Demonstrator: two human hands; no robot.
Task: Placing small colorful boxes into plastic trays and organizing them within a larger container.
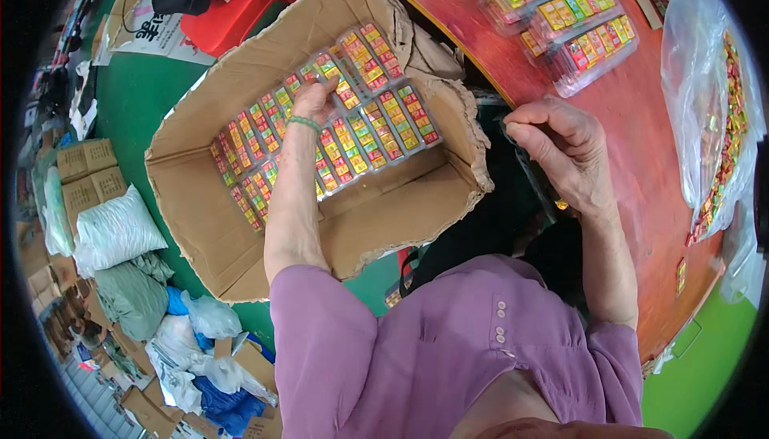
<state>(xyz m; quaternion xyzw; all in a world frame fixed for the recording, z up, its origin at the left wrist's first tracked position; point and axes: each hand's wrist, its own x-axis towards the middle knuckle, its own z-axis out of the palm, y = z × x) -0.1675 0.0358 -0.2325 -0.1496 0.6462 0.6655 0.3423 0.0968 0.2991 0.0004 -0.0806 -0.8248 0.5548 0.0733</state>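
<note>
My left hand (314,100), with a green bead bracelet (304,123) on its wrist, reaches into a large open cardboard carton (384,207). Its fingers curl at the edge of a clear plastic pack (346,90) of small, brightly wrapped pieces; part of the grip is hidden. Similar packs (372,138) stand in two rows around it, filled with red, yellow and green pieces. Over the table's near edge, my right hand (565,147) is closed in a pinch, thumb against forefinger. A thin dark strip (525,163) runs below the fingertips, and I cannot make out what they hold.
On the red table (633,130) lie stacked filled packs (589,38) at the back. A clear bag (697,110) of small wrapped pieces lies at the right. Left of the carton are a red plastic stool (240,18), brown boxes (88,171) and stuffed bags (120,231) on the green floor.
</note>
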